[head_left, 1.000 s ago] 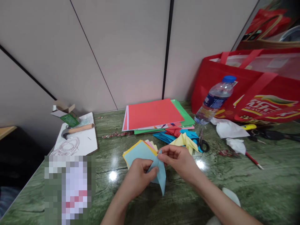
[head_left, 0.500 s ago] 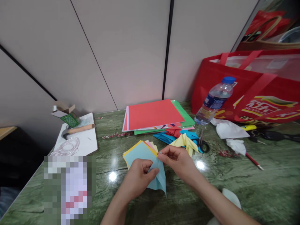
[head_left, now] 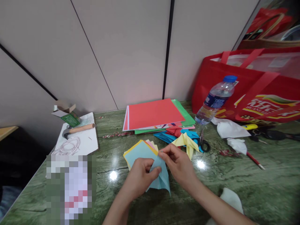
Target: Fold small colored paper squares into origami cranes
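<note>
A creased sheet of light blue paper [head_left: 162, 178] is held between both hands above the table. My left hand [head_left: 142, 175] pinches it at the middle, thumb on top. With thumb and forefinger, my right hand [head_left: 174, 161] grips its upper right edge. Just behind lies a stack of square coloured paper [head_left: 138, 151], light blue on top with yellow, cream and pink edges showing. Folded paper pieces lie beyond my right hand: a yellow one [head_left: 186, 142], a red one [head_left: 172, 132] and blue ones [head_left: 162, 137].
Black-handled scissors [head_left: 205, 145] lie beside the folded pieces. Large coloured sheets [head_left: 154, 114] rest near the wall. A water bottle [head_left: 215, 100] stands before a red bag [head_left: 257, 84]. At left, a white board [head_left: 90, 142] carries a hammer [head_left: 81, 128], a small box [head_left: 69, 117] and coiled tubing [head_left: 70, 146].
The held light blue sheet has swung slightly right at its lower end. Both hands keep their pinch and have shifted only a little.
</note>
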Tool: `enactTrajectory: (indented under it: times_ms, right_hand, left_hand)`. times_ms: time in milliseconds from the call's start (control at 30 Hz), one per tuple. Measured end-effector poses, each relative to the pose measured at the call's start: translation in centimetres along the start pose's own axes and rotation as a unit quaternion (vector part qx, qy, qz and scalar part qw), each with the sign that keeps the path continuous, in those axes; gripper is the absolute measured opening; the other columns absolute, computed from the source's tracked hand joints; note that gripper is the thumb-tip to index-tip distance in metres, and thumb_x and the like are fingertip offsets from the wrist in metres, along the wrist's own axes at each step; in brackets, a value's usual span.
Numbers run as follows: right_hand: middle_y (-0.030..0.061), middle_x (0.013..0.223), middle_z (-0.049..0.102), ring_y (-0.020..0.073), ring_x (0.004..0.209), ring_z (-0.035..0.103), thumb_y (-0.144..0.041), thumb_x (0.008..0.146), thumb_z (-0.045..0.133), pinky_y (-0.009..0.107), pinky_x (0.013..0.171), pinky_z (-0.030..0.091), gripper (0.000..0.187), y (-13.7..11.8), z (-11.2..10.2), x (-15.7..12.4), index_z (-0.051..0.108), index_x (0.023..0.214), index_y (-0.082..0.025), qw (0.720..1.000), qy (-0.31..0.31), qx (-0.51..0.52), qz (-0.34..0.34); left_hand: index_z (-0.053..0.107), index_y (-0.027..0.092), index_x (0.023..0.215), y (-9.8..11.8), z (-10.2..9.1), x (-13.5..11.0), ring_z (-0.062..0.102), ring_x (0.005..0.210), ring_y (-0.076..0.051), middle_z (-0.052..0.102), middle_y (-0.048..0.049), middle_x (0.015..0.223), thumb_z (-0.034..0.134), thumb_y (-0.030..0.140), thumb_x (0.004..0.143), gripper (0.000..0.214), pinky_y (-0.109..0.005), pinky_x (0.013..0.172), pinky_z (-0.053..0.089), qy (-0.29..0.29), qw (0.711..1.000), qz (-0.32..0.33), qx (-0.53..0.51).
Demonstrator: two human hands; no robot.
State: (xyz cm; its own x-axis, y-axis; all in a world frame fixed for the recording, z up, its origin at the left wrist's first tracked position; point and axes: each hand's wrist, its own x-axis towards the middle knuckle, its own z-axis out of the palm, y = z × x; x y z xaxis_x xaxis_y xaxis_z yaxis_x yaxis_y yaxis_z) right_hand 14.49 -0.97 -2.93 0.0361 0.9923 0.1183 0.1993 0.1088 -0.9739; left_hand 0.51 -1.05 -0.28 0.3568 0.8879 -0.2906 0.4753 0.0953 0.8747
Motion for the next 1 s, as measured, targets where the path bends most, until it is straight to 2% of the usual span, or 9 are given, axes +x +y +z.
enactTrajectory:
  times_ms: [100,233,333,433,600,667,833,1000]
  right_hand:
    - [0.0003,0.063,0.059,0.014,0.055,0.052,-0.029,0.077,0.057,0.025,0.052,0.041,0.013,-0.2,-0.2,0.1,0.057,0.067,-0.021,1.0,-0.001,0.001,-0.004]
    - [-0.0015,0.057,0.06,0.013,0.051,0.053,-0.033,0.07,0.064,0.024,0.048,0.044,0.014,-0.1,-0.5,0.6,0.06,0.071,-0.02,0.996,-0.028,0.067,0.051]
    - [-0.0011,0.061,0.063,0.0146,0.058,0.059,-0.033,0.061,0.071,0.026,0.054,0.048,0.023,0.0,-0.7,0.9,0.061,0.077,-0.019,0.987,-0.046,0.13,0.08]
    - [-0.0002,0.064,0.064,0.0147,0.061,0.06,-0.033,0.059,0.071,0.027,0.057,0.05,0.02,-0.1,-0.6,1.0,0.062,0.071,-0.019,0.982,-0.054,0.15,0.097]
    - [-0.0002,0.065,0.064,0.0147,0.063,0.06,-0.034,0.058,0.072,0.028,0.061,0.051,0.02,-0.1,-0.5,1.1,0.062,0.066,-0.019,0.982,-0.045,0.155,0.096]
    - [-0.0001,0.064,0.064,0.0143,0.062,0.06,-0.035,0.058,0.073,0.027,0.061,0.05,0.023,0.1,-0.5,1.1,0.062,0.068,-0.018,0.981,-0.054,0.156,0.101]
    - [-0.003,0.06,0.06,0.0113,0.056,0.058,-0.035,0.054,0.077,0.023,0.054,0.047,0.032,0.4,-0.4,0.9,0.053,0.067,-0.019,0.973,-0.092,0.169,0.125]
    - [-0.0055,0.058,0.056,0.0081,0.052,0.053,-0.032,0.057,0.076,0.021,0.052,0.042,0.03,0.0,-0.4,0.6,0.052,0.067,-0.018,0.962,-0.153,0.178,0.137]
  left_hand:
    - [0.026,0.021,0.05,-0.1,0.0,0.0,0.017,0.046,-0.007,0.017,0.0083,0.05,0.051,0.03,0.072,0.034,-0.023,0.042,0.012,-0.012,1.0,-0.006,-0.022]
    - [0.028,0.02,0.05,-0.4,0.1,0.1,0.017,0.045,-0.006,0.019,0.0087,0.049,0.053,0.034,0.071,0.035,-0.022,0.041,0.012,-0.014,0.999,-0.015,-0.045]
    - [0.031,0.02,0.05,-0.8,0.1,0.3,0.018,0.044,-0.006,0.02,0.0088,0.049,0.055,0.037,0.07,0.036,-0.021,0.041,0.012,0.007,0.997,-0.025,-0.07]
    - [0.033,0.02,0.051,-0.9,0.0,0.3,0.019,0.044,-0.006,0.022,0.0089,0.049,0.056,0.037,0.07,0.035,-0.021,0.041,0.012,0.023,0.997,-0.029,-0.073]
    - [0.038,0.018,0.052,-0.5,0.0,0.2,0.022,0.046,-0.007,0.024,0.0088,0.049,0.059,0.04,0.069,0.034,-0.021,0.042,0.014,-0.01,0.998,-0.016,-0.067]
    - [0.044,0.017,0.053,-0.3,-0.1,0.2,0.025,0.047,-0.007,0.028,0.0083,0.05,0.06,0.04,0.068,0.033,-0.02,0.042,0.018,0.015,0.996,-0.002,-0.088]
    - [0.064,0.013,0.069,0.0,-0.1,0.3,0.044,0.054,-0.011,0.055,0.0014,0.06,0.059,0.036,0.069,0.023,-0.021,0.05,0.036,0.101,0.982,0.01,-0.159]
    - [0.064,0.012,0.053,0.0,0.2,0.3,0.037,0.044,-0.008,0.049,0.0025,0.045,0.062,0.032,0.067,0.024,-0.019,0.04,0.029,0.186,0.973,0.002,-0.137]
